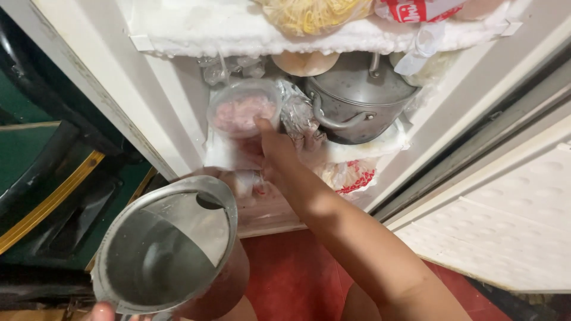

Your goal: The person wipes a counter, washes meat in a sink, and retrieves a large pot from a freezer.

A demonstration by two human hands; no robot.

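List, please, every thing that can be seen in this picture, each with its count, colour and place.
Round clear plastic container of pink minced meat: one, freezer compartment, left of the pot.
Grey metal pot with lid and side handle: one, freezer, right side.
Clear bag of yellow noodles: one, on the frosted upper shelf.
Red and white packet: one, upper shelf, right.
Crinkled clear plastic bag: one, between container and pot.
White bag with red print: one, below the pot.
Shiny steel jug: one, lower left, empty.
White freezer door: one, open, right.
Red floor: below.
Right hand: fingers touching the container.
Left hand: at the jug's bottom edge, mostly hidden.
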